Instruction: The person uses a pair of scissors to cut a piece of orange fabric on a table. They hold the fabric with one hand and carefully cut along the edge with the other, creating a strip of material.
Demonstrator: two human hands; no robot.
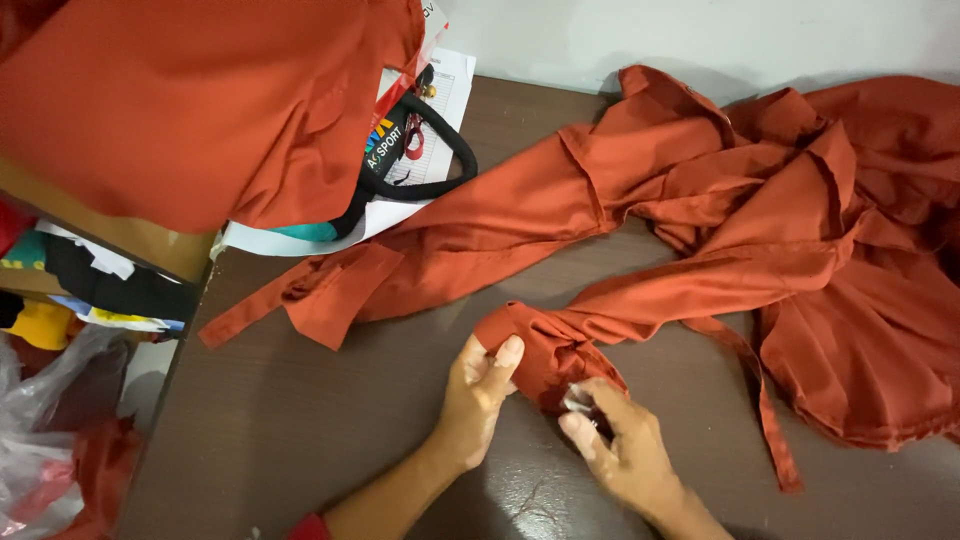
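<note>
A rust-orange garment (760,230) lies spread across a dark brown table (300,420), its bulk at the right and one long sleeve reaching left. My left hand (480,385) pinches the folded end of a second sleeve (535,345), thumb on top of the cloth. My right hand (615,440) grips the same sleeve end from the right and holds a small pale object (578,402) against the fabric; what it is cannot be told. A loose belt strip (760,400) trails down beside my right hand.
More orange cloth (200,100) is heaped at the top left over a black-handled bag (420,140) and papers (445,90). Left of the table stand a cardboard box (120,235), folded clothes and plastic bags (45,420). A pale wall runs along the back.
</note>
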